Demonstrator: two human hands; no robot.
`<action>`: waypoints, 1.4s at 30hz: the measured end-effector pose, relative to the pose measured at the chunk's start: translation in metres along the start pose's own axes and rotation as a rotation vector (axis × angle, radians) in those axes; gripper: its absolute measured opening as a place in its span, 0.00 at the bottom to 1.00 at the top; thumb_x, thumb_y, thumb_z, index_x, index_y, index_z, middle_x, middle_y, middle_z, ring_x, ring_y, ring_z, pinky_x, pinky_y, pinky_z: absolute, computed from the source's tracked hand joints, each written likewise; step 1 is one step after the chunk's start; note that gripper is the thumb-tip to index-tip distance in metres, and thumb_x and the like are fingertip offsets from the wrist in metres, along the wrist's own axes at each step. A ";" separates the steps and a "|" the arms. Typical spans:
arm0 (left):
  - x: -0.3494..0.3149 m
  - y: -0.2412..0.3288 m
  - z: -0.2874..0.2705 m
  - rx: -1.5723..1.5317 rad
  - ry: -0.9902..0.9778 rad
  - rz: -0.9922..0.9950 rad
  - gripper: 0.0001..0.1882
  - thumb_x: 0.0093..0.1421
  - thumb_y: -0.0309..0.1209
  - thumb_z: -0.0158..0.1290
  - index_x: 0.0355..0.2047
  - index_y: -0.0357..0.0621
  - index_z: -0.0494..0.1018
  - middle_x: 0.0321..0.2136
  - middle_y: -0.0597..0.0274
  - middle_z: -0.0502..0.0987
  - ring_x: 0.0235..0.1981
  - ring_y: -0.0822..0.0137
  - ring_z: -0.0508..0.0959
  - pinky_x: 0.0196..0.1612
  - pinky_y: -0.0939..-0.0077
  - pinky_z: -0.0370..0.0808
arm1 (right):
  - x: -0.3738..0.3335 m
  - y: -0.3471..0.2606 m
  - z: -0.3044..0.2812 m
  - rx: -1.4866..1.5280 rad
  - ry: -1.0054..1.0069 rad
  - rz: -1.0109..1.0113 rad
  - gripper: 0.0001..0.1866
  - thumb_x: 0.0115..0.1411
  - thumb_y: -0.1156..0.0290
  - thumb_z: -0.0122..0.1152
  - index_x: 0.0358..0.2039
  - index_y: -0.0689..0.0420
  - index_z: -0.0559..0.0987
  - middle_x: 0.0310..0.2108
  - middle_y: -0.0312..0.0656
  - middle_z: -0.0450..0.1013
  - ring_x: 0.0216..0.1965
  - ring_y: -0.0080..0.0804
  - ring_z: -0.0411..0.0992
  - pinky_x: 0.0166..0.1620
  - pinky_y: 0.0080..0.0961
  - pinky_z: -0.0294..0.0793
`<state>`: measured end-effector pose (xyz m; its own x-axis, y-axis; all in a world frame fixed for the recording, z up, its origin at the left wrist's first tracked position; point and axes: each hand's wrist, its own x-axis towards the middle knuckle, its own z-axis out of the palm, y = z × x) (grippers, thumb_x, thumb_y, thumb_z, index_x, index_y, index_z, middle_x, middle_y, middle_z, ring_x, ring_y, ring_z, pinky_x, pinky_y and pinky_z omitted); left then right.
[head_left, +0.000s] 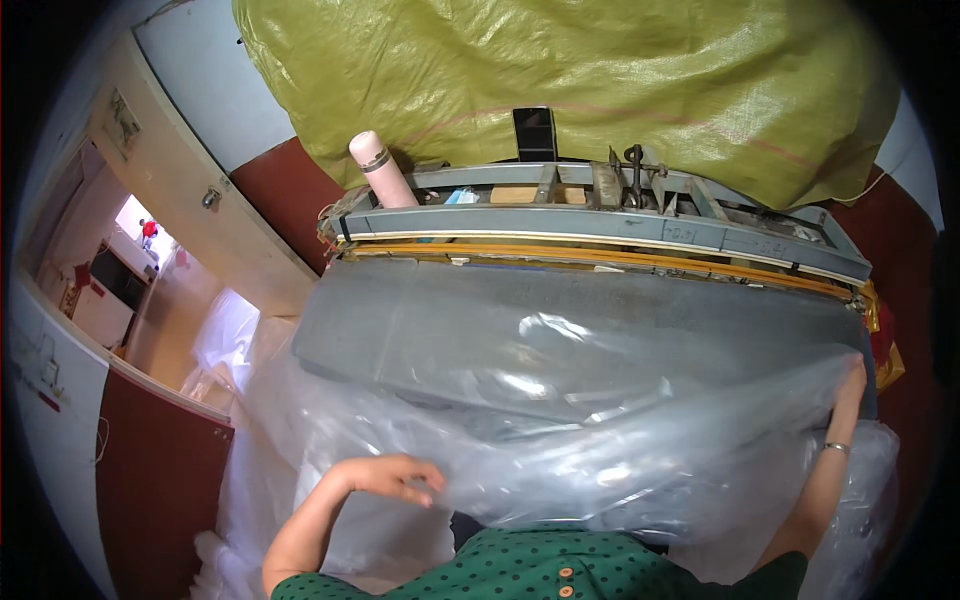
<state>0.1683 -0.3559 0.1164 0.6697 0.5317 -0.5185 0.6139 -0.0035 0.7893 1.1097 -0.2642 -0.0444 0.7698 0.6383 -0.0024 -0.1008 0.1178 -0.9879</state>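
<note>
A large sheet of clear plastic film [620, 450] drapes in wrinkled folds over the front of a grey padded work surface [420, 300]. At the far right, my right hand [850, 382] is closed on the film's edge, pulling a fold taut. My left hand [398, 476] hangs near the film at the lower middle-left, its fingers loosely bent and apart from the thumb, with nothing visible in it. Whether its fingertips touch the film, I cannot tell.
Behind the surface runs a grey metal frame [600, 222] with orange strips [560, 255] and a clamp [635, 180]. A pink bottle [383, 172] and a dark phone [534, 134] stand at it. A yellow-green tarp [580, 70] rises beyond. At left, a door [200, 190] stands ajar.
</note>
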 end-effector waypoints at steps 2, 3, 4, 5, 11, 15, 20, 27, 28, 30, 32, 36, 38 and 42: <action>0.037 0.009 -0.020 0.067 0.022 0.174 0.15 0.55 0.35 0.54 0.40 0.41 0.71 0.41 0.60 0.74 0.44 0.66 0.72 0.46 0.71 0.68 | 0.019 -0.017 -0.064 -0.305 0.186 -0.189 0.19 0.62 0.59 0.44 0.41 0.62 0.74 0.38 0.43 0.72 0.40 0.32 0.69 0.41 0.29 0.68; 0.047 0.007 -0.031 0.070 0.051 0.257 0.16 0.56 0.35 0.53 0.42 0.41 0.71 0.42 0.60 0.73 0.45 0.66 0.72 0.48 0.72 0.68 | 0.027 -0.037 -0.067 -0.473 0.259 -0.279 0.19 0.62 0.59 0.43 0.40 0.61 0.74 0.39 0.46 0.73 0.41 0.34 0.70 0.42 0.30 0.68; 0.050 0.021 -0.043 0.040 0.342 0.166 0.17 0.56 0.35 0.53 0.44 0.41 0.69 0.43 0.58 0.72 0.46 0.64 0.71 0.48 0.71 0.67 | 0.010 -0.017 -0.037 -0.727 0.254 -0.314 0.19 0.62 0.59 0.43 0.39 0.60 0.75 0.38 0.48 0.73 0.41 0.37 0.70 0.41 0.32 0.68; 0.059 0.022 -0.057 0.013 0.627 0.100 0.18 0.56 0.34 0.53 0.46 0.40 0.68 0.44 0.56 0.72 0.47 0.62 0.70 0.49 0.71 0.66 | -0.010 -0.016 -0.013 -1.018 0.285 -0.374 0.18 0.62 0.59 0.42 0.38 0.59 0.75 0.38 0.50 0.73 0.41 0.41 0.71 0.41 0.33 0.69; 0.070 -0.134 -0.183 0.695 1.372 -0.237 0.25 0.54 0.39 0.52 0.50 0.40 0.65 0.52 0.48 0.65 0.55 0.54 0.62 0.57 0.64 0.57 | -0.082 -0.076 0.040 -1.521 0.364 -0.390 0.17 0.60 0.59 0.40 0.38 0.50 0.76 0.36 0.46 0.74 0.38 0.45 0.72 0.40 0.39 0.71; 0.129 -0.132 -0.216 0.655 1.490 -0.287 0.22 0.57 0.37 0.49 0.48 0.37 0.66 0.49 0.47 0.67 0.52 0.52 0.65 0.56 0.64 0.59 | -0.066 -0.070 0.055 -1.388 0.419 -0.564 0.20 0.60 0.56 0.39 0.30 0.56 0.75 0.32 0.49 0.73 0.36 0.49 0.71 0.39 0.43 0.68; 0.255 0.133 -0.098 -0.002 0.893 0.413 0.13 0.59 0.33 0.47 0.41 0.38 0.71 0.36 0.59 0.74 0.34 0.68 0.73 0.40 0.76 0.69 | -0.066 -0.073 0.061 -0.939 0.406 -0.555 0.15 0.58 0.58 0.48 0.26 0.56 0.74 0.26 0.52 0.71 0.32 0.52 0.70 0.34 0.41 0.66; 0.357 0.312 0.128 -0.153 -0.290 0.646 0.28 0.58 0.39 0.49 0.55 0.37 0.58 0.52 0.52 0.66 0.56 0.60 0.61 0.54 0.67 0.61 | -0.063 -0.073 0.051 -0.765 0.382 -0.442 0.15 0.58 0.57 0.48 0.28 0.57 0.74 0.28 0.54 0.71 0.33 0.54 0.68 0.35 0.40 0.67; 0.373 0.313 0.145 0.084 -0.022 0.745 0.29 0.58 0.39 0.49 0.55 0.37 0.58 0.51 0.52 0.66 0.57 0.58 0.60 0.55 0.66 0.60 | -0.062 -0.072 0.049 -0.775 0.394 -0.442 0.15 0.58 0.57 0.48 0.28 0.57 0.74 0.28 0.54 0.71 0.33 0.54 0.68 0.36 0.40 0.67; 0.397 0.310 0.164 0.556 0.553 0.890 0.29 0.57 0.39 0.51 0.55 0.36 0.57 0.50 0.51 0.67 0.58 0.55 0.58 0.57 0.65 0.58 | -0.061 -0.074 0.050 -0.791 0.398 -0.438 0.16 0.58 0.57 0.48 0.29 0.57 0.74 0.29 0.54 0.71 0.34 0.55 0.68 0.36 0.39 0.67; 0.419 0.291 0.160 0.647 0.381 0.854 0.30 0.57 0.40 0.52 0.54 0.37 0.57 0.48 0.50 0.68 0.56 0.53 0.60 0.56 0.64 0.59 | -0.064 -0.076 0.050 -0.796 0.398 -0.409 0.16 0.58 0.57 0.48 0.30 0.57 0.74 0.29 0.54 0.71 0.35 0.55 0.68 0.36 0.39 0.67; 0.396 0.294 0.147 0.082 -0.047 0.723 0.25 0.57 0.38 0.52 0.50 0.39 0.61 0.45 0.52 0.70 0.49 0.56 0.69 0.53 0.65 0.64 | -0.071 -0.079 0.056 -0.811 0.384 -0.423 0.16 0.58 0.56 0.48 0.30 0.57 0.73 0.30 0.53 0.71 0.35 0.54 0.68 0.37 0.39 0.67; 0.359 0.307 0.144 -0.584 -0.212 0.371 0.21 0.58 0.36 0.52 0.48 0.40 0.63 0.42 0.55 0.72 0.44 0.61 0.72 0.50 0.69 0.66 | -0.066 -0.076 0.052 -0.820 0.353 -0.482 0.16 0.58 0.56 0.48 0.30 0.57 0.73 0.30 0.53 0.71 0.35 0.54 0.68 0.36 0.39 0.67; 0.298 0.280 0.146 -0.537 -0.391 0.034 0.19 0.58 0.33 0.51 0.48 0.42 0.65 0.38 0.58 0.74 0.39 0.71 0.74 0.46 0.76 0.68 | -0.051 -0.064 0.038 -0.804 0.348 -0.596 0.14 0.58 0.60 0.49 0.28 0.59 0.73 0.24 0.51 0.69 0.26 0.41 0.66 0.33 0.32 0.66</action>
<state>0.6006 -0.3225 0.1350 0.8494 0.1920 -0.4916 0.3641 0.4610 0.8092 1.0528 -0.2757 0.0249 0.7081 0.3750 0.5983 0.7017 -0.2794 -0.6554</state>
